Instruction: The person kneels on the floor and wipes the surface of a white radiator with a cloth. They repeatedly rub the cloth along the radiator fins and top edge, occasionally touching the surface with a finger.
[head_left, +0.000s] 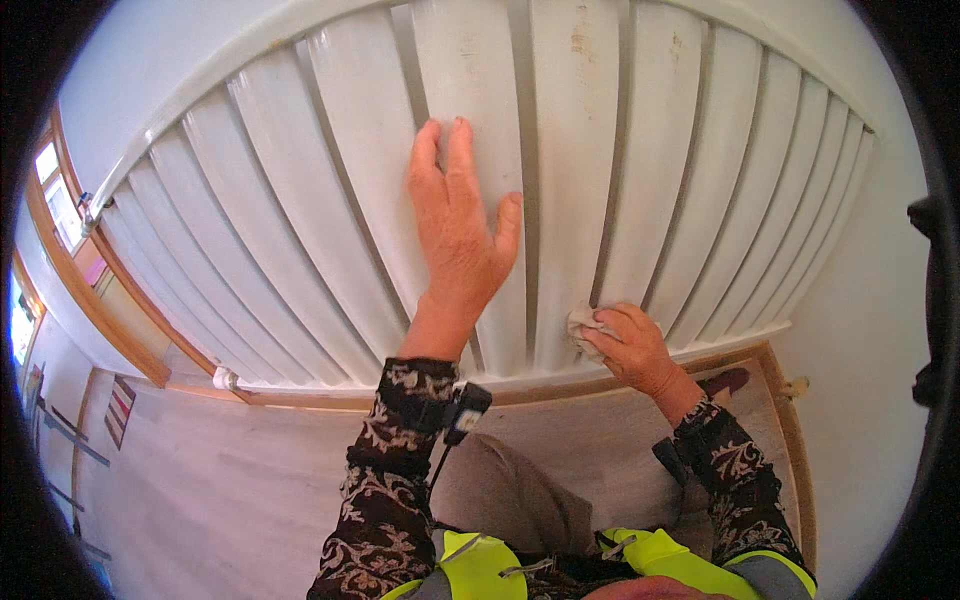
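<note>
A white column radiator (360, 150) with tall, wide vertical sections fills the upper half of the head view. My left hand (465, 210) lies against two of its middle sections, fingers apart and pointing up, holding nothing. Lower and to the right, my right hand (634, 345) grips a crumpled whitish cloth (583, 330) near the bottom of the sections. Brownish marks (581, 34) show on the upper part of a few sections. Part of the cloth is hidden by the fingers.
A valve (88, 210) sits at the radiator's upper left, and a pipe fitting (225, 377) at its lower left. Wooden skirting (525, 391) runs below, beside a pale floor (247, 480). A wooden door frame (97, 285) stands left; a plain wall (855, 315) lies right.
</note>
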